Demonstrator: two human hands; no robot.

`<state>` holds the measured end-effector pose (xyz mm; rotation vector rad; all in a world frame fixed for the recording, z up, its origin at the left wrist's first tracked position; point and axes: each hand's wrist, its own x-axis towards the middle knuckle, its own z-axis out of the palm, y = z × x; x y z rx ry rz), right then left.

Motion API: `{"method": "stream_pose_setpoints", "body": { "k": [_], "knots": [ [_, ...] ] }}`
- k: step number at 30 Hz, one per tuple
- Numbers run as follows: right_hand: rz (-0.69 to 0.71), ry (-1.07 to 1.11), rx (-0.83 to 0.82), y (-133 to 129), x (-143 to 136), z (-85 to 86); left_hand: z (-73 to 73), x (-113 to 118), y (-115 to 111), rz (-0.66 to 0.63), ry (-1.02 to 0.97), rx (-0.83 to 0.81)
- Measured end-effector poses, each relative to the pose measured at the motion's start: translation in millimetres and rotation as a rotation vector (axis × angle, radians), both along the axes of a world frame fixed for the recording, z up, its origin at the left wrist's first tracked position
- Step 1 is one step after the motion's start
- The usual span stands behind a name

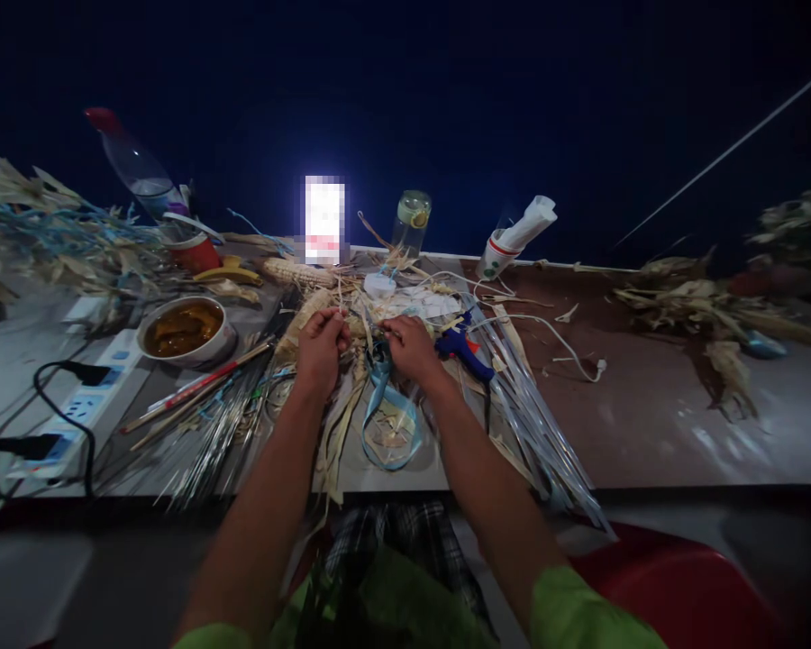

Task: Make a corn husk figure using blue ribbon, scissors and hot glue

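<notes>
My left hand [322, 350] is closed in a pinch over the cluttered middle of the table. Close to its right, my right hand [411, 346] has its fingers pinched together too. What either pinch holds is too small and dim to make out. Pale dried husk strips [340, 433] lie below and between the hands. A light-blue ribbon loop [415, 442] rests on the table under my right hand. Beside that hand lies a blue glue gun [465, 350]. Beyond my left hand is a dried corn cob [301, 272].
On the left stand a bowl of brown liquid [224, 342] and a power strip [85, 410] with plugged cords. Thin metal wires [209, 460] and clear glue sticks [547, 433] flank my arms. Behind are a glass jar [411, 236], a paper cup [493, 257] and a tilted bottle [135, 167].
</notes>
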<state>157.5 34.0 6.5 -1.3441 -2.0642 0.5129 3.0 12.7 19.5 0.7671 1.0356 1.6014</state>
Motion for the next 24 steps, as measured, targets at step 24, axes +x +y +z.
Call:
{"method": "stream_pose_setpoints", "body": {
  "k": [24],
  "knots": [
    [-0.200, 0.268, -0.024, 5, 18, 6.2, -1.3, 3, 0, 0.015, 0.020, -0.032]
  ]
}}
